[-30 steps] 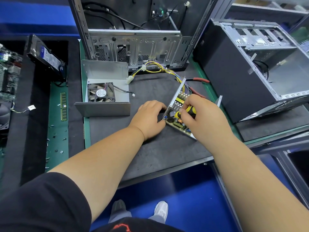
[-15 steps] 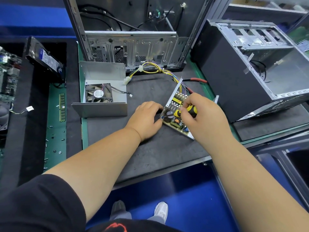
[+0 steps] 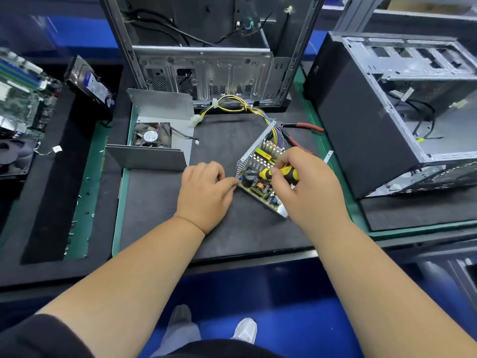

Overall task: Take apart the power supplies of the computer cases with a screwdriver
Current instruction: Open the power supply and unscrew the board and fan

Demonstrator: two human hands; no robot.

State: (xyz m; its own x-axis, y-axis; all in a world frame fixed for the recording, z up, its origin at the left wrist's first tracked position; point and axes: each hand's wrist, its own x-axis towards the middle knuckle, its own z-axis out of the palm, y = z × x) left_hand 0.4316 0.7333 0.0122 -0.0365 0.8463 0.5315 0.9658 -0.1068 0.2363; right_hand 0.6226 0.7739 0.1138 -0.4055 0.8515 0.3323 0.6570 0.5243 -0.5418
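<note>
Since a second ago almost nothing on the mat has shifted: your left hand [image 3: 206, 192] is still curled against the near-left corner of the open power supply [image 3: 260, 174], and your right hand [image 3: 307, 187] has only edged the screwdriver [image 3: 280, 173] a touch within the board. The supply sits where it was, on the black mat [image 3: 160, 223] in front of the upright computer case [image 3: 206, 71], tilted up on its base.

Your right fingers are wrapped round the yellow-and-black handle, the shaft pointing left and down among the components; the tip itself is hidden behind a capacitor. Your left fingers are bent, their tips against the supply's metal edge, bracing more than gripping.

To do this screw well, I'd keep that left hand pressing so the tray cannot slide, hold the shaft in line with the screw, and push down before you turn, since a slip would land on the board. Watch the yellow wire bundle [image 3: 232, 104] behind.

Counting: one screwdriver, one open supply, one removed cover [image 3: 160, 140] with one fan [image 3: 151, 135] in it, two computer cases, the second [image 3: 374, 120] lying at your right, one red-handled pair of pliers [image 3: 307, 126], and loose screws [image 3: 85, 192] scattered at left, too small to count.
</note>
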